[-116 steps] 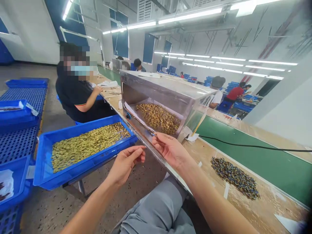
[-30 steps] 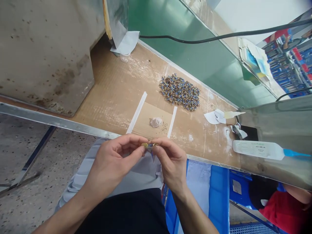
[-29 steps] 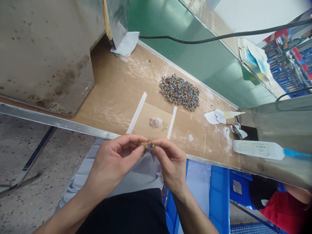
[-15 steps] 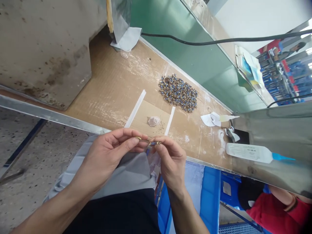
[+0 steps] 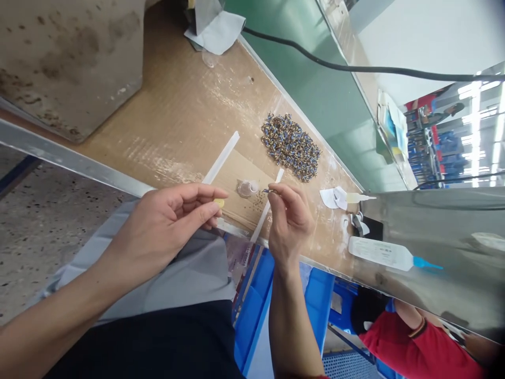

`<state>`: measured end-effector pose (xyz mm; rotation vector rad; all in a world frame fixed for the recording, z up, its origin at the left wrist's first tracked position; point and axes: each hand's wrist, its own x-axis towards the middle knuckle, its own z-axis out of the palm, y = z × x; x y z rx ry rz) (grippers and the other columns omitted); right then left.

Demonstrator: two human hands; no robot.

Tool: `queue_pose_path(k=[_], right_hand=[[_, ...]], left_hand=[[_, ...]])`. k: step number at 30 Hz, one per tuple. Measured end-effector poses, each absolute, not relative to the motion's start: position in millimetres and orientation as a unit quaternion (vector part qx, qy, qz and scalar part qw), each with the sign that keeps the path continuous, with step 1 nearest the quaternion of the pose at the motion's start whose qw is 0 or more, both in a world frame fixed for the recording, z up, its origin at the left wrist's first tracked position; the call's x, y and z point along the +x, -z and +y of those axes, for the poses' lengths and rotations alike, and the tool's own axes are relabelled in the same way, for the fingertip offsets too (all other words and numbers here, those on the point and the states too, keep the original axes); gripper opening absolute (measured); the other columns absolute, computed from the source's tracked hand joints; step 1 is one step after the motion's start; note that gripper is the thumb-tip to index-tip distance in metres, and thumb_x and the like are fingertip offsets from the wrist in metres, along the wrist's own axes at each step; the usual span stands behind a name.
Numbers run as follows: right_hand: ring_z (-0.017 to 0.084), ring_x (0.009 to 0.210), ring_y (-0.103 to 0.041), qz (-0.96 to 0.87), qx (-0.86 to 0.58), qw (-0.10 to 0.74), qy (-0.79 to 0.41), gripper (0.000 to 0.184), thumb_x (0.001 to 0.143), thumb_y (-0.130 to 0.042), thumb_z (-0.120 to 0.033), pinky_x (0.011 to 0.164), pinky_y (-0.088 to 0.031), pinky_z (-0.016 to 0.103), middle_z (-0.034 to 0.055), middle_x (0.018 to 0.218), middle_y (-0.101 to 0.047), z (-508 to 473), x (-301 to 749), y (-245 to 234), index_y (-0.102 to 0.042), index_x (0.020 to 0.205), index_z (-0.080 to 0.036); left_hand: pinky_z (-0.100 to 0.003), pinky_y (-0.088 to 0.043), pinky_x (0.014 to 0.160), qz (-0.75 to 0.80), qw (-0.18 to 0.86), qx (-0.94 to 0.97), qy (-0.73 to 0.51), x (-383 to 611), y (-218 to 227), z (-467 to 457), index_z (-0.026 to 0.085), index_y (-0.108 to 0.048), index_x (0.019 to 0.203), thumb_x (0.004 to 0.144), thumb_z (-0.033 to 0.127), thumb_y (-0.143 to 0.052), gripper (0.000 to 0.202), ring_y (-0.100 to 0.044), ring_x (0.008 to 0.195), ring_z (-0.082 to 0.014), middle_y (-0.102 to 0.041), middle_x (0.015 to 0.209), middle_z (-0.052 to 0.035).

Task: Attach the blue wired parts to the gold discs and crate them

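Note:
My left hand (image 5: pixel 173 218) is closed in a pinch on a small yellow disc (image 5: pixel 219 202) at the table's near edge. My right hand (image 5: pixel 290 221) pinches a tiny blue-and-brass part (image 5: pixel 268 191) and holds it over the table beside a small clear cap (image 5: pixel 246 187). Beyond the cap lies a pile of blue-and-brass parts (image 5: pixel 292 146) on the brown cardboard-covered table (image 5: pixel 177 121). The two hands are apart.
A stained metal box (image 5: pixel 67 58) stands at the left. A green conveyor belt (image 5: pixel 315 84) with a black cable (image 5: pixel 355 67) runs behind. A shiny metal box (image 5: pixel 430 247), two glue bottles (image 5: pixel 386 254), white tape strips (image 5: pixel 221 158). A person in red (image 5: pixel 394 342) sits at the lower right.
My hands were together pinching the parts over my lap; now they have separated. The right hand has moved out over the table with the small part, the left keeps the yellow disc.

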<state>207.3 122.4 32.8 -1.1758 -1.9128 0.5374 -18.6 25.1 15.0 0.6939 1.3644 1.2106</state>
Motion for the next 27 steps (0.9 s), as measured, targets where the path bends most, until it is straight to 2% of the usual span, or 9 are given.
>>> queue_pose_path(k=[3, 9, 27], right_hand=[[0.025, 0.118, -0.08, -0.781, -0.455, 0.387, -0.182, 0.017, 0.119, -0.074, -0.028, 0.106, -0.066, 0.044, 0.0057, 0.123, -0.084, 126.1, 207.0, -27.6, -0.09, 0.124, -0.031], [0.025, 0.122, -0.079, -0.807, -0.429, 0.377, -0.151, 0.021, 0.122, -0.072, -0.026, 0.111, -0.062, 0.046, 0.0049, 0.125, -0.084, 130.7, 206.9, -21.2, -0.09, 0.129, -0.033], [0.027, 0.123, -0.079, -0.809, -0.434, 0.372, -0.137, 0.021, 0.122, -0.071, -0.027, 0.111, -0.063, 0.049, 0.006, 0.124, -0.084, 129.3, 201.5, -20.2, -0.09, 0.128, -0.034]], left_hand=[[-0.024, -0.074, 0.082, 0.573, 0.577, 0.279, -0.511, -20.0, -8.9, 23.9, 0.033, -0.096, 0.129, 0.099, 0.052, -0.099, 0.036, -0.091, 0.088, -0.022, -0.096, 0.102, -0.0011], [-0.026, -0.074, 0.082, 0.572, 0.575, 0.295, -0.505, -20.9, -8.6, 26.0, 0.032, -0.096, 0.128, 0.102, 0.048, -0.097, 0.031, -0.091, 0.085, -0.0228, -0.093, 0.088, 0.0003], [-0.029, -0.076, 0.084, 0.577, 0.579, 0.3, -0.493, -21.3, -7.5, 27.1, 0.032, -0.096, 0.13, 0.104, 0.052, -0.094, 0.033, -0.094, 0.089, -0.0259, -0.096, 0.096, -0.0019]])
